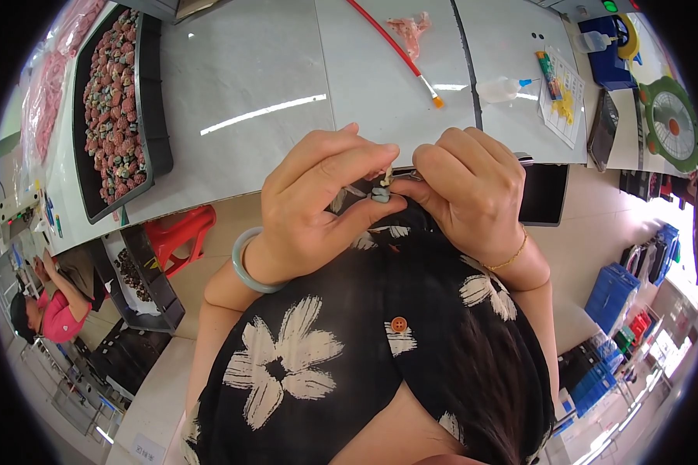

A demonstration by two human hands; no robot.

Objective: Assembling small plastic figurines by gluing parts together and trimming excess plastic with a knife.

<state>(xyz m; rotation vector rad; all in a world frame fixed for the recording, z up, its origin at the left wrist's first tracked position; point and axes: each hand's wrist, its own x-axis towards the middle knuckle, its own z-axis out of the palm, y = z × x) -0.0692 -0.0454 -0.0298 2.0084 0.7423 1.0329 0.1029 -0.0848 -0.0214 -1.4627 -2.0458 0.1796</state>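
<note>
My left hand, a pale bangle at its wrist, pinches a small grey and cream figure-like piece between thumb and fingertips. The piece is held up in front of my chest, at the table's near edge, and is partly hidden by my fingers. Close beside it, my right hand is closed with its fingers curled. A slim metal tool seems to run through this hand, its end showing past the knuckles; its kind cannot be made out. The right fingertips are almost touching the piece.
On the grey table lie a red-handled brush, a crumpled pink scrap and a squeeze bottle. A black tray of small pink and grey pieces stands left. Right are a stained paper and a green fan.
</note>
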